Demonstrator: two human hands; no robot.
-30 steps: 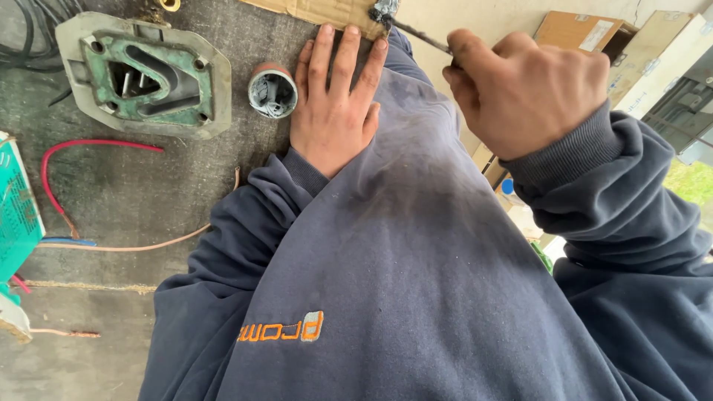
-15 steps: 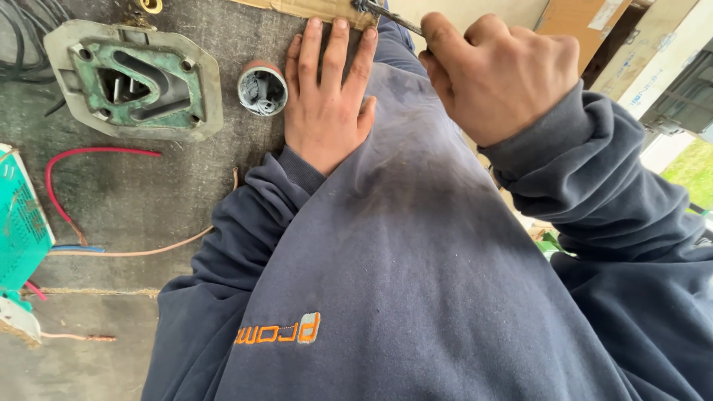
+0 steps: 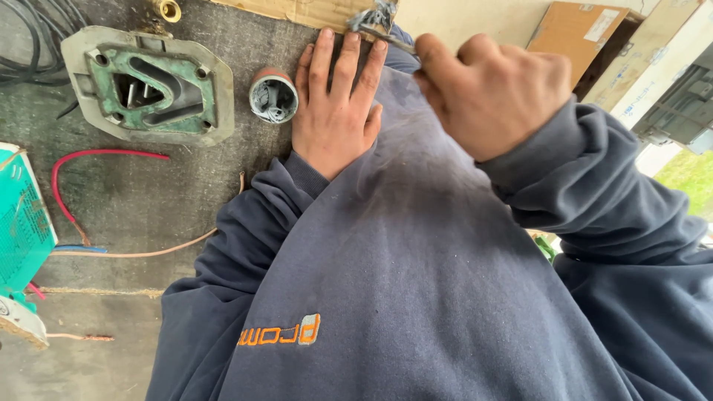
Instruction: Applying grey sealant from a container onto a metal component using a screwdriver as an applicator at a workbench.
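Here, from the head camera, we press our left hand (image 3: 336, 111) flat, fingers spread and holding nothing, just beside a small grey-stuffed cylinder (image 3: 272, 96), while our right hand (image 3: 496, 93) clenches a thin metal tool (image 3: 382, 30) tipped with grey wadding.

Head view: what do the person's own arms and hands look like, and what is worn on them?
Both hands, the left hand and the right hand, are bare, with no gloves. Both arms wear long dark navy sweatshirt sleeves with ribbed cuffs at the wrists. The fabric looks dusty and smudged, and the sweatshirt bears a small orange logo.
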